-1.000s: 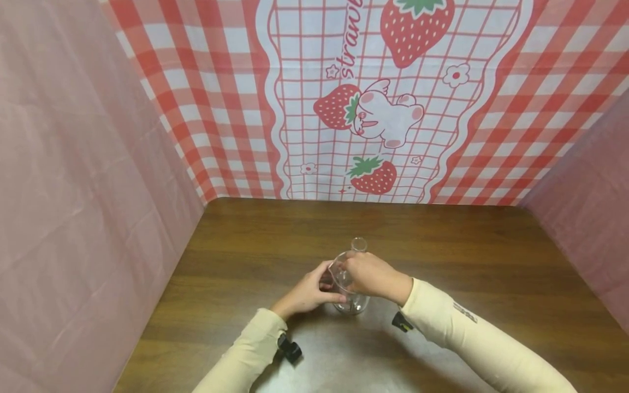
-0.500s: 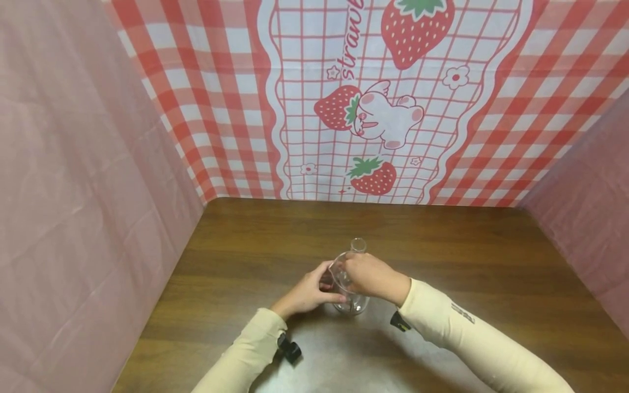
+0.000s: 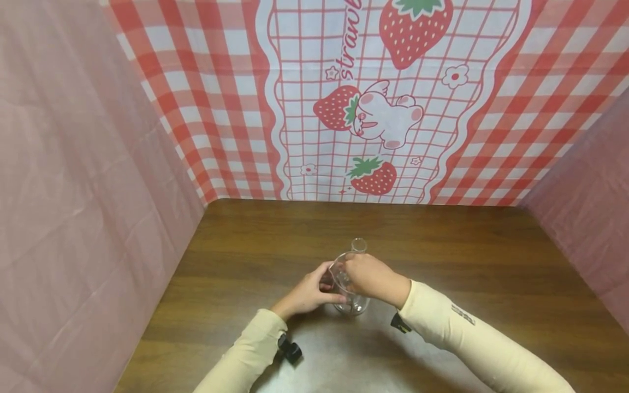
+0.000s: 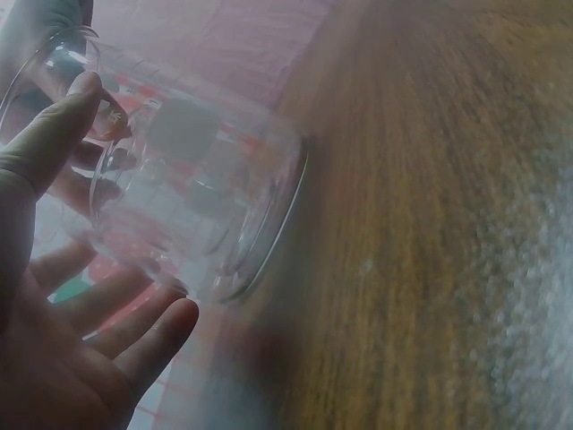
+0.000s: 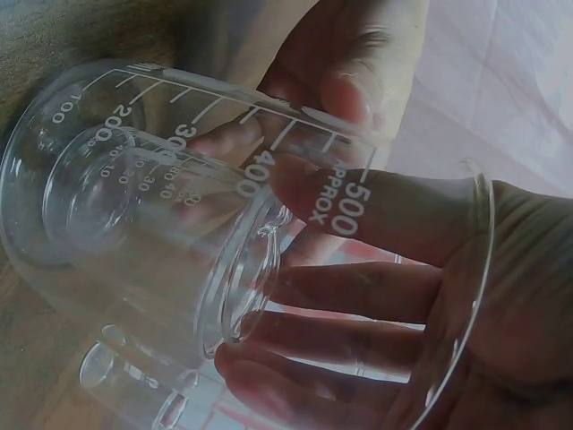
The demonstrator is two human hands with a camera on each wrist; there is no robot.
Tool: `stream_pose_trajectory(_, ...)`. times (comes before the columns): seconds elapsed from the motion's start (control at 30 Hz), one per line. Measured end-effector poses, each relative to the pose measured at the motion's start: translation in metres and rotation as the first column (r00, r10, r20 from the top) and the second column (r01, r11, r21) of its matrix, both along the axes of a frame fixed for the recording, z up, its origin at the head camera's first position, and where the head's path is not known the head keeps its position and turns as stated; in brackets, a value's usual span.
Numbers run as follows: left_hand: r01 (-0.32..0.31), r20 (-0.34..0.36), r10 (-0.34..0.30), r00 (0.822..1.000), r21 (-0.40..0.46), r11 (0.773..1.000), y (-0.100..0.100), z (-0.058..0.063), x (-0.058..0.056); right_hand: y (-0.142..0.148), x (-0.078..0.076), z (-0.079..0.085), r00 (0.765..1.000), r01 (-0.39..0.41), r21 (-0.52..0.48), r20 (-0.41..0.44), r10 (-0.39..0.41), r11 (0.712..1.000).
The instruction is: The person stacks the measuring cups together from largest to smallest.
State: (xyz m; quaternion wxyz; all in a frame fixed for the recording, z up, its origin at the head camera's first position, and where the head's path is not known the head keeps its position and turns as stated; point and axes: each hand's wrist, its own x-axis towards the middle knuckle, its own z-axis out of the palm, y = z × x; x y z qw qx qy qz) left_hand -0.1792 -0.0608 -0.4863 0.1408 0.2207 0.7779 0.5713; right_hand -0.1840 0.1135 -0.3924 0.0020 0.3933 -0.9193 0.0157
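A large clear glass beaker [image 3: 352, 307] with white measuring marks stands upright on the wooden table. My left hand [image 3: 310, 290] holds it from the left, thumb and fingers spread round its wall. Inside it sits a smaller glass beaker [image 5: 157, 237], also marked with a scale. My right hand [image 3: 371, 277] reaches down through the large beaker's mouth. In the right wrist view its thumb and fingers grip the small beaker about the rim. The left wrist view shows the large beaker [image 4: 210, 193] blurred, its base at the tabletop.
Just behind the large beaker stands another small glass vessel [image 3: 358, 245], mostly hidden by my right hand. The brown wooden table [image 3: 255, 240] ends at a strawberry-print checked cloth [image 3: 373, 120]. Plain pink cloths [image 3: 98, 191] hang at both sides.
Both hands keep nearly the same place. My right wrist has shifted very slightly left since the first frame.
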Motion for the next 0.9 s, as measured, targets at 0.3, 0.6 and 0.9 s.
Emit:
stream_pose_trajectory(0.3, -0.003, -0.013, 0.002, 1.000, -0.014, 1.000, 0.000, -0.003, 0.000, 0.002, 0.003, -0.002, 0.999, 0.021, -0.023, -0.034, -0.022, 1.000)
stream_pose_trajectory(0.6, 0.004, -0.009, -0.005, 1.000, -0.027, 1.000, 0.000, -0.002, -0.001, 0.006, 0.000, -0.002, 1.000, 0.015, -0.099, -0.003, -0.016, 0.995)
stream_pose_trajectory(0.9, 0.012, 0.003, -0.012, 1.000, -0.022, 1.000, -0.001, -0.001, -0.001, 0.018, -0.007, 0.011, 0.995, 0.047, -0.315, 0.096, -0.017, 0.948)
